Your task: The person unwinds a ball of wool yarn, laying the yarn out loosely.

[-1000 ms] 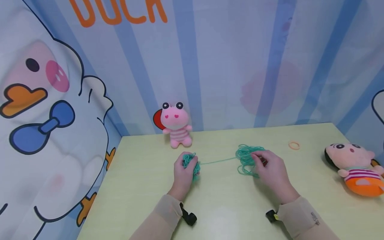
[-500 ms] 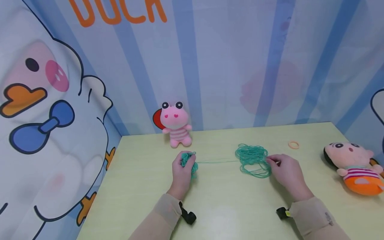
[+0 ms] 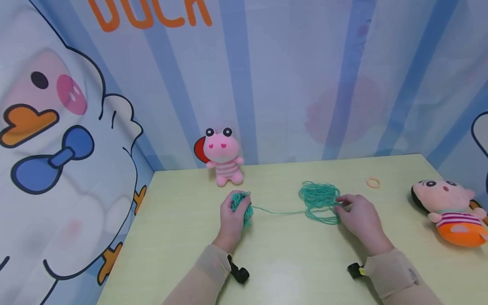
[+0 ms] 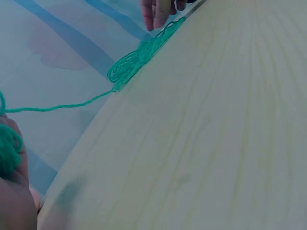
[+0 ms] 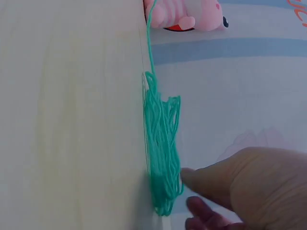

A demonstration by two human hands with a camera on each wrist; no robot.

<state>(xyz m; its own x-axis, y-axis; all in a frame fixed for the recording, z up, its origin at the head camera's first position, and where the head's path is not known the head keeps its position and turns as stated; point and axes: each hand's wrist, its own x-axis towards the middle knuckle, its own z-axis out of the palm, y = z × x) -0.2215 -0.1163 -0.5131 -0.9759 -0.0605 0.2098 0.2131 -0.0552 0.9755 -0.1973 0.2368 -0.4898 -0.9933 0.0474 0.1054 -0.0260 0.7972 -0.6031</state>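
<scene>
My left hand (image 3: 230, 220) grips a small bundle of green yarn (image 3: 239, 199), with the thumb across it. A single strand (image 3: 280, 212) runs from this bundle to a looser pile of looped green yarn (image 3: 319, 195) lying on the table. At that pile's right edge is my right hand (image 3: 362, 217), thumb and fingers apart. The right wrist view has the thumb beside the pile (image 5: 162, 143), with the fingers bent below it. In the left wrist view the right fingers (image 4: 160, 14) hang just over the pile's far end, holding no visible loop.
A pink striped plush toy (image 3: 225, 159) sits at the table's back edge. An orange ring (image 3: 373, 183) lies right of the yarn pile. Another plush doll (image 3: 453, 212) lies at the right. A duck-printed cloth (image 3: 282, 84) hangs behind the pale table (image 3: 167, 237).
My right hand has moved right, from over the yarn pile to its edge, and its fingers have spread apart. The strand between bundle and pile now sags. The left hand keeps its grip.
</scene>
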